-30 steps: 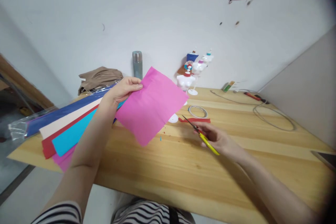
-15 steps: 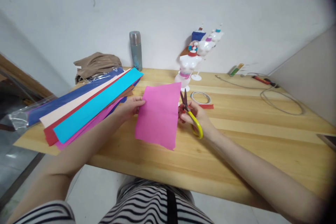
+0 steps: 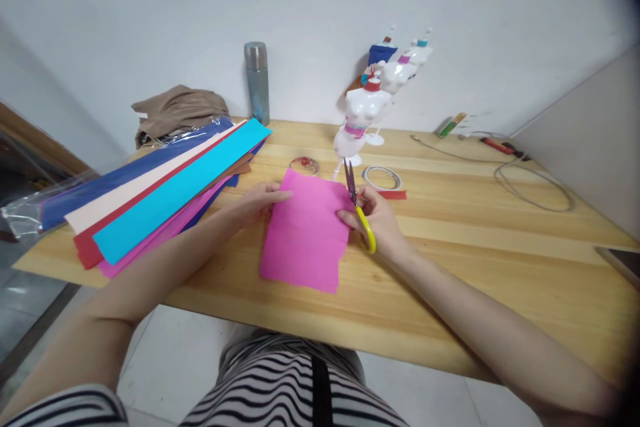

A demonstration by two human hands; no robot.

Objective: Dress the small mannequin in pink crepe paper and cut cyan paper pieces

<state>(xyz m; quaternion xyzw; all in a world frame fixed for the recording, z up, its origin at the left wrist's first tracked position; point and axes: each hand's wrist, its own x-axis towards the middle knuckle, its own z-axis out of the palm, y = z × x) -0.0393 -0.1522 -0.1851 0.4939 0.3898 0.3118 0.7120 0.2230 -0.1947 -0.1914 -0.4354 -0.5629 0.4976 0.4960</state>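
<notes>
A pink sheet of crepe paper [image 3: 307,233] is held up in front of me, over the near part of the wooden table [image 3: 430,273]. My left hand [image 3: 263,203] pinches its left edge, thumb in front and fingers behind. At the upper right edge, my right hand [image 3: 373,213] grips the sheet between thumb and fingers. That same hand carries scissors [image 3: 367,227] with yellow handles, their dark blades pointing up and away and slightly apart. Just beyond the sheet stand small white mannequin figures [image 3: 367,107] with coloured bands at neck and waist.
Folded paper strips [image 3: 185,190] in several colours lie at the left, by brown cloth [image 3: 180,110]. A grey thermos [image 3: 257,83] stands near the wall. Tape rolls [image 3: 383,178], a red strip [image 3: 391,195], a green-and-yellow object [image 3: 453,125] and a cable [image 3: 500,177] are toward the right.
The pink sheet has tilted back and lowered, its top edge now below the mannequin's base. My right thumb has come onto its front, and the scissors point more upright. The view has shifted slightly.
</notes>
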